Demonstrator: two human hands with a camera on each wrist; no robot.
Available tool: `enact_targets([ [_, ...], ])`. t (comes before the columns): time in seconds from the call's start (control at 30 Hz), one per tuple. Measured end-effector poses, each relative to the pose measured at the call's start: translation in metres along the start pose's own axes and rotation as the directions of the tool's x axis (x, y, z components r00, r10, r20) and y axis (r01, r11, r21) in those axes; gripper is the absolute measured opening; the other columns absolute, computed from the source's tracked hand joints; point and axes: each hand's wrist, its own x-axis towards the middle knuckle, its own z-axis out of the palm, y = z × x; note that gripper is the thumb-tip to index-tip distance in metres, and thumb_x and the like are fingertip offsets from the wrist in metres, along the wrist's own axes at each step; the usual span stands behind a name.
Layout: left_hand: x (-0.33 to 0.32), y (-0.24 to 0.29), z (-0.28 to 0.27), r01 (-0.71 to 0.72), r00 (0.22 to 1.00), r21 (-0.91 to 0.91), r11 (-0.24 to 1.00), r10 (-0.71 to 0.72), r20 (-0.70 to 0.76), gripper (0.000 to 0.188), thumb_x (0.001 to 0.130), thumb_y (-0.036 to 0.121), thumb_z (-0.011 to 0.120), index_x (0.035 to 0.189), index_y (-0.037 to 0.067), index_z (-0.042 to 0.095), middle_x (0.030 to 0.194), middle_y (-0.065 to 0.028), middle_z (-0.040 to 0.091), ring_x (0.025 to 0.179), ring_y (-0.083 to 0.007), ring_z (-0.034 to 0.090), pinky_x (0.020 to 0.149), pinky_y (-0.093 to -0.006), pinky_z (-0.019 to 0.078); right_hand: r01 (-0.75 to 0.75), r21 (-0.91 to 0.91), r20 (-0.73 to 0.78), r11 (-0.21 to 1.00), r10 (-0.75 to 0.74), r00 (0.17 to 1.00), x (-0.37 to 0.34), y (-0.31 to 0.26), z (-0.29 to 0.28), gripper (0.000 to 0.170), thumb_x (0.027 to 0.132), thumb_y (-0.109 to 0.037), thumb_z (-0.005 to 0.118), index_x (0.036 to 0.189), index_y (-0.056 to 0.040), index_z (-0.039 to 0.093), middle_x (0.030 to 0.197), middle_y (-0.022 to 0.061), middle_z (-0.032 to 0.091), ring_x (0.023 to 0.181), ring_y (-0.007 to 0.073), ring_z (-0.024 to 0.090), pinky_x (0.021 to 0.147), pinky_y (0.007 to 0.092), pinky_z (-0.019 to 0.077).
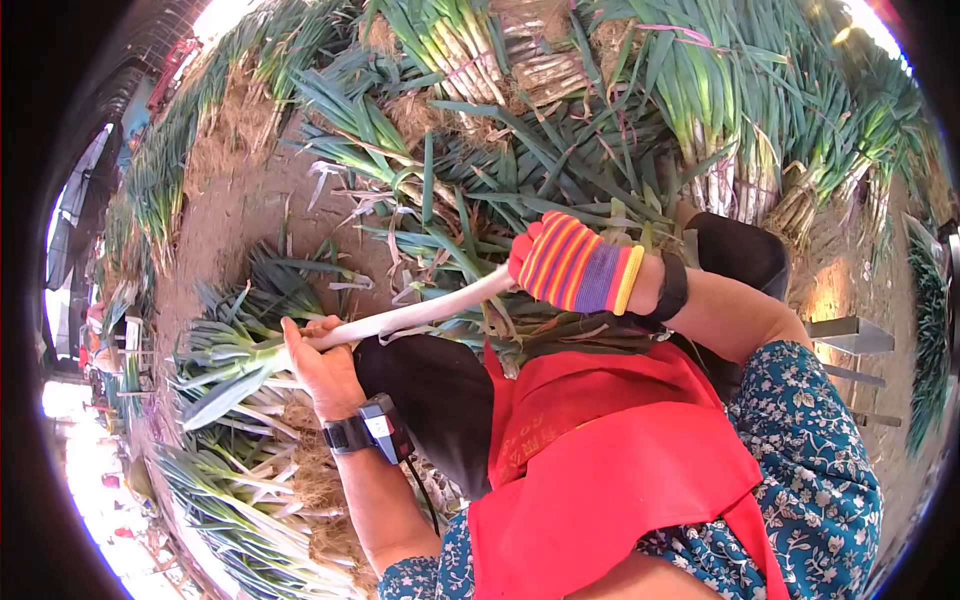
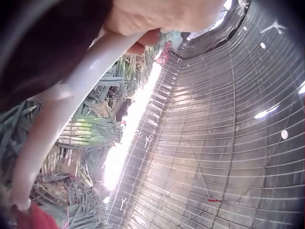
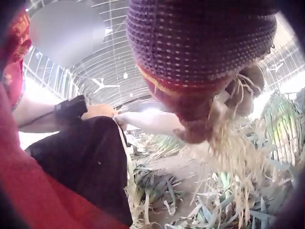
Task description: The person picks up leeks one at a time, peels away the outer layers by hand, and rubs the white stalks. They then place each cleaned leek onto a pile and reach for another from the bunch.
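A long white leek stretches across the lap between both hands. My bare left hand grips it at the leafy end, and green leaves fan out past the fingers to the left. My right hand, in a striped knit glove, holds the root end with curled fingers. Pale stringy roots hang below the glove in the right wrist view. From the left wrist, the smooth shaft runs down toward the red glove fingertips.
Leeks with roots lie in a pile at the lower left. Loose green leaves cover the ground ahead. Tied leek bundles stand at the back. A red apron and dark trouser knees are close beneath the arms.
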Motion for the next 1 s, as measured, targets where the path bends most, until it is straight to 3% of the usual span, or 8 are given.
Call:
enact_targets([
  [0.17,-0.006,0.004,0.005,0.067,0.997,0.043,0.997,-0.065,-0.031,0.037,0.092,0.036,0.054,0.072,0.009,0.039,0.064,-0.0011,0.038,0.062,-0.0173,0.045,0.067,-0.0334,0.0426,-0.141,0.696,0.048,0.704,0.150,0.988,-0.020,0.020,0.012,0.017,0.075,-0.025,0.062,0.072,-0.0085,0.060,0.064,0.0131,0.056,0.061,0.0334,0.057,0.051,0.0410,0.0423],
  [0.33,0.016,0.012,-0.038,0.046,0.998,-0.052,0.998,-0.048,-0.048,0.033,0.093,0.029,0.053,0.072,0.009,0.039,0.064,-0.0017,0.037,0.061,-0.0153,0.043,0.064,-0.0297,0.0422,-0.681,0.427,0.333,0.594,0.597,0.730,-0.152,0.097,0.090,0.026,0.078,-0.025,0.061,0.096,-0.0063,0.064,0.079,0.0180,0.062,0.071,0.0339,0.060,0.064,0.0395,0.0477],
  [0.43,0.021,0.009,-0.046,0.151,0.987,-0.226,0.962,-0.157,-0.011,0.032,0.092,0.026,0.055,0.071,0.009,0.038,0.064,-0.0022,0.037,0.062,-0.0154,0.044,0.063,-0.0287,0.0419,-0.573,0.169,0.480,0.802,0.441,0.758,-0.140,0.058,0.062,0.045,0.077,-0.028,0.062,0.118,-0.0082,0.056,0.094,0.0183,0.063,0.077,0.0339,0.061,0.068,0.0369,0.0495],
  [0.5,0.023,0.007,-0.042,0.173,0.985,-0.301,0.938,-0.172,0.029,0.032,0.092,0.024,0.056,0.070,0.008,0.038,0.064,-0.0025,0.037,0.062,-0.0156,0.044,0.062,-0.0282,0.0418,-0.383,0.375,0.113,0.844,0.368,0.923,-0.119,0.033,0.067,0.063,0.075,-0.022,0.067,0.132,-0.0098,0.043,0.104,0.0157,0.062,0.088,0.0283,0.063,0.074,0.0345,0.0502],
  [0.6,0.012,0.000,-0.021,0.180,0.983,-0.372,0.911,-0.153,0.100,0.033,0.091,0.025,0.057,0.070,0.008,0.038,0.064,-0.0028,0.038,0.062,-0.0150,0.043,0.063,-0.0288,0.0422,-0.254,0.967,0.229,0.002,0.427,0.875,-0.056,0.006,0.042,0.058,0.078,-0.012,0.069,0.129,-0.0053,0.044,0.102,0.0084,0.062,0.097,0.0161,0.059,0.073,0.0310,0.0502],
  [0.67,0.003,-0.003,-0.005,0.178,0.981,-0.352,0.919,-0.138,0.137,0.033,0.091,0.026,0.058,0.070,0.008,0.038,0.064,-0.0026,0.039,0.062,-0.0147,0.043,0.063,-0.0282,0.0420,-0.097,0.976,0.171,-0.195,0.411,0.896,-0.020,-0.009,0.012,0.055,0.078,-0.010,0.070,0.127,-0.0041,0.046,0.100,0.0057,0.062,0.095,0.0137,0.058,0.072,0.0295,0.0501],
  [0.73,0.003,-0.004,0.000,0.194,0.972,-0.358,0.914,-0.130,0.194,0.034,0.090,0.028,0.059,0.070,0.009,0.039,0.062,-0.0013,0.040,0.061,-0.0137,0.044,0.062,-0.0263,0.0421,0.124,0.523,0.324,-0.843,0.331,0.886,-0.002,-0.023,-0.002,0.043,0.079,-0.014,0.072,0.116,-0.0035,0.053,0.093,0.0052,0.063,0.081,0.0149,0.060,0.067,0.0290,0.0497],
  [1.0,0.009,-0.003,0.006,0.282,0.959,-0.383,0.880,-0.242,0.149,0.032,0.090,0.029,0.059,0.070,0.010,0.042,0.056,0.0014,0.039,0.051,-0.0119,0.042,0.051,-0.0253,0.0409,0.059,0.610,0.309,-0.790,0.306,0.900,-0.013,-0.022,0.013,0.046,0.084,-0.044,0.060,0.101,-0.0016,0.059,0.080,0.0090,0.062,0.068,0.0195,0.061,0.058,0.0325,0.0482],
])
